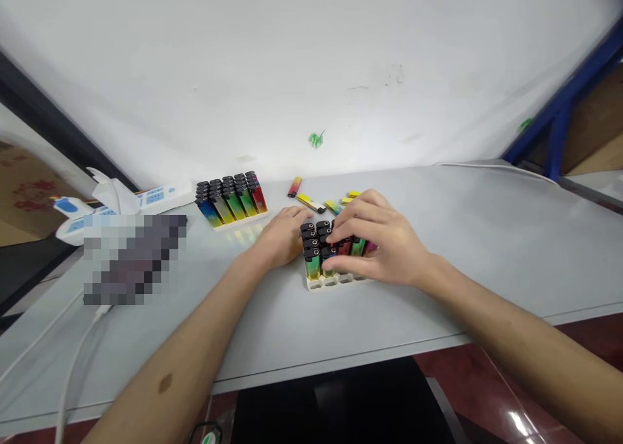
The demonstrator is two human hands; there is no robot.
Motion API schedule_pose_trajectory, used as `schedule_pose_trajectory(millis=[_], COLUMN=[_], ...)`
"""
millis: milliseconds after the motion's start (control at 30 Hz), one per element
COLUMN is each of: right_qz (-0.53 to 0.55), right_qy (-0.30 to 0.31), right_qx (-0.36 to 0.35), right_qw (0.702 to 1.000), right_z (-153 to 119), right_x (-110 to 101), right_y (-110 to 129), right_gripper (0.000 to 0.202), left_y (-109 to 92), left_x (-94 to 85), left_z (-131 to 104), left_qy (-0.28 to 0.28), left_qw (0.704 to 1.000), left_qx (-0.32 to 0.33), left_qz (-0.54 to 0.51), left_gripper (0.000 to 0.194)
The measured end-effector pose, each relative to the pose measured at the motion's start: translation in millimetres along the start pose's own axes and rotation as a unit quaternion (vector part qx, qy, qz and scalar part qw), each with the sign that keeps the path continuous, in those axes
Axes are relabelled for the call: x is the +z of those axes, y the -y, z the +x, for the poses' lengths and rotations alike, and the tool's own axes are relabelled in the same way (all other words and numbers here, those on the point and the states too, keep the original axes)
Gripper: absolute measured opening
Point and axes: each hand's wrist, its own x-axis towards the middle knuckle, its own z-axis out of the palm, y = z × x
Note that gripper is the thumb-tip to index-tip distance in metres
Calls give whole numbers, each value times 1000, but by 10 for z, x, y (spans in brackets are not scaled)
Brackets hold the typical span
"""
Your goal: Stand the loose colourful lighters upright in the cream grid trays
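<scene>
A white rack [316,286] on the table holds rows of upright lighters with black tops. Its front row of holes shows bare along the near edge. My right hand [389,239] reaches over the rack from the right, thumb and fingertips closed around a blue-green lighter [329,270] in the second column. My palm hides the rack's right end. At the left side of the rack rests my left hand [285,236], its fingers stretched toward the back corner and partly hidden; it holds no lighter. Behind lie loose lighters, among them a yellow one [311,202] and a red-yellow one [294,186].
A second rack [238,223] filled with lighters stands at the back left. Further left are a white power strip [160,198], a blurred-out dark device [136,259] and white cables [73,366]. A white wall [292,74] bounds the table [511,249] behind.
</scene>
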Motion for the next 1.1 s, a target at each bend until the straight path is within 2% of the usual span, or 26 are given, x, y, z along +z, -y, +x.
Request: schedule_pose_trajectory(millis=[100,200,300,400,500,667,867,967,1033,1100], right_qz=[-18,-39,-65,-155,-190,-196,-202,-130,-11,120], right_qy=[-74,-132,-78,36,102,97,131,64,-7,-71], right_qx=[66,202,341,395,396,367,368,385,402,415], right_qw=[995,970,935,905,893,904,898,911,916,899], right_z=[8,-41,-147,-246,-278,-246,-255,-230,-188,-141], right_x=[-66,-117,-133,-111,-69,-28,-19,-33,-44,-43], right_y=[-150,-484,-861,-1089,-1124,-1030,-998,-969,-919,-849], right_gripper=[26,35,37,33,45,30,28,21,20,23], left_y=[-31,-59,-75,-75,-65,-53,-57,-74,-83,-83], left_x=[-33,-68,-89,-94,-90,-78,-77,-88,-94,-95], left_z=[-13,-21,-25,-32,-39,-45,-45,-43,-43,-44], left_qy=[12,8,8,1,-2,0,-5,3,3,-3], left_qw=[1000,1000,1000,1000,1000,1000,1000,1000,1000,1000], left_qx=[-13,-21,-20,-16,-15,-12,-9,-16,-13,-8], left_qz=[-2,-1,-7,-13,-13,-10,-10,-4,-5,-7], left_gripper=[42,49,49,49,51,52,52,51,49,48])
